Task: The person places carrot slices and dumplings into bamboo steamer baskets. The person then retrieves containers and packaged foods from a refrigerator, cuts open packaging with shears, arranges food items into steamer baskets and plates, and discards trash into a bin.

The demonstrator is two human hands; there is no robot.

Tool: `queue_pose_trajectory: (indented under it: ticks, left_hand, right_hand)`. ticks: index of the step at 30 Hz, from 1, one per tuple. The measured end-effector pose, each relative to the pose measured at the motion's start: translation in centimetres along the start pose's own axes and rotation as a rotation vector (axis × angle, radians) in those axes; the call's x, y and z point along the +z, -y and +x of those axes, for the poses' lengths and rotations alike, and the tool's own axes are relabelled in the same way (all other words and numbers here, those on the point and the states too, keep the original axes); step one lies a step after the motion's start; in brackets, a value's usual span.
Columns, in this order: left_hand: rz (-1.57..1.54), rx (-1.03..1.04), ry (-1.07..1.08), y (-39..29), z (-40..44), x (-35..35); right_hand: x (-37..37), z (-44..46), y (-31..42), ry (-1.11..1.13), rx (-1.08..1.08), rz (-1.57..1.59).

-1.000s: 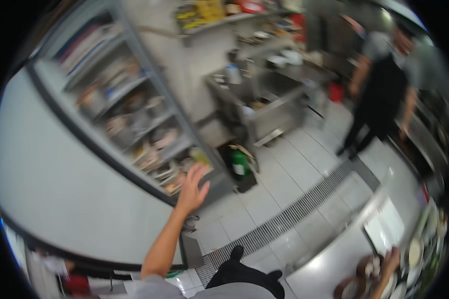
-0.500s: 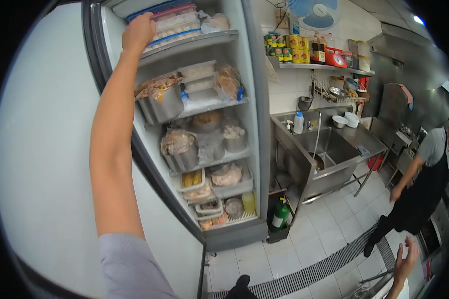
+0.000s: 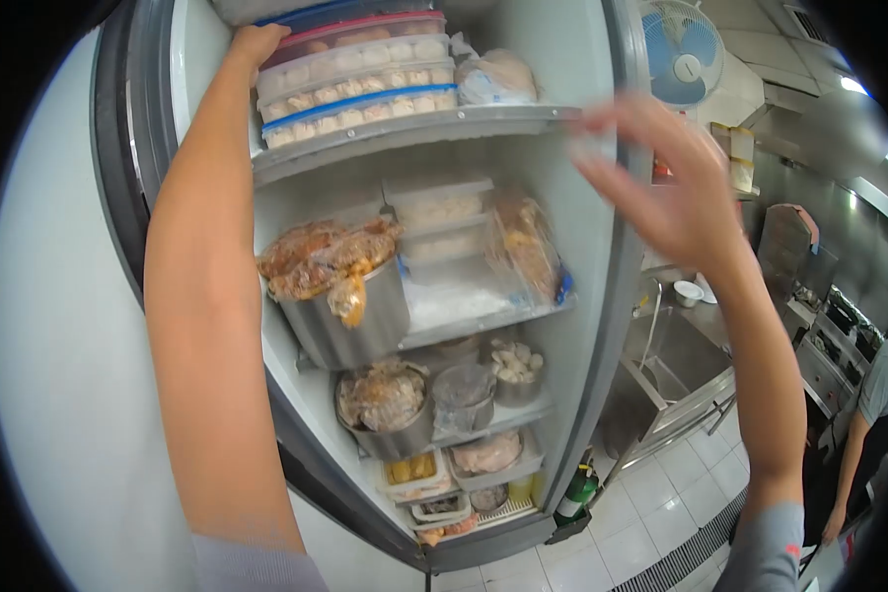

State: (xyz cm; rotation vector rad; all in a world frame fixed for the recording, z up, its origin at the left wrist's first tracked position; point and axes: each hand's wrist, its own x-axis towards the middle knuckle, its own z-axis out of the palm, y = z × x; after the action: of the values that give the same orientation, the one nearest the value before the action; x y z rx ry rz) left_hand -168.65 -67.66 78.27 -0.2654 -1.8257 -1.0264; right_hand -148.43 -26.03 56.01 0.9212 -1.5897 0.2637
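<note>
My left hand [image 3: 259,45] reaches to the top shelf, its fingers closed around the left corner of an upper lidded plastic container [image 3: 355,37]; some fingertips are hidden. That container, with a red lid rim, belongs to a stack under a blue lid. Lower clear containers [image 3: 360,74] hold rows of round white pieces, and one has a blue rim. My right hand [image 3: 666,183] is raised before the fridge's right side, blurred, fingers apart and holding nothing. Right of the stack lies a knotted plastic bag [image 3: 498,79].
Below the top shelf [image 3: 414,128] stand a metal pot of wrapped food [image 3: 350,321], white tubs [image 3: 444,242], a second wrapped pot [image 3: 385,405] and trays of raw food [image 3: 488,456]. A sink [image 3: 681,360] and a co-worker's arm [image 3: 849,474] are at the right.
The view has moved closer to the fridge and turned toward it. My right hand has risen from the lower right to shelf height. My left hand stays at the container stack.
</note>
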Motion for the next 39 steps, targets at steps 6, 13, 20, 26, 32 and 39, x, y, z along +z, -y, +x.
queue_pose_trajectory:
  ticks: [6, 13, 20, 26, 32, 39]
  left_hand:
    - [-0.243, -0.072, 0.081, 1.2, -0.2, -1.1]
    - [-0.363, -0.002, -0.066, 0.0, -3.2, 0.2]
    - [-0.254, -0.088, -0.095, -1.2, -1.6, 0.0]
    - [-0.429, 0.188, -0.165, 1.5, -1.4, 1.0]
    - [-0.063, -0.061, -0.102, 0.1, -0.3, -0.6]
    - [-0.11, -0.173, 0.027, -0.7, -3.2, 0.4]
  right_hand:
    - [16.4, 19.9, -15.7, 0.173, 0.72, 0.439]
    - [23.3, 22.7, -19.7, 0.101, 0.913, 0.928]
    - [20.2, 20.3, -16.8, 0.175, 0.776, 0.938]
    - [18.7, 19.6, -17.4, 0.147, 0.732, 0.932]
    - [21.1, 21.5, -18.8, 0.196, 0.87, 0.954]
    - [22.8, 22.4, -18.6, 0.152, 0.848, 0.757]
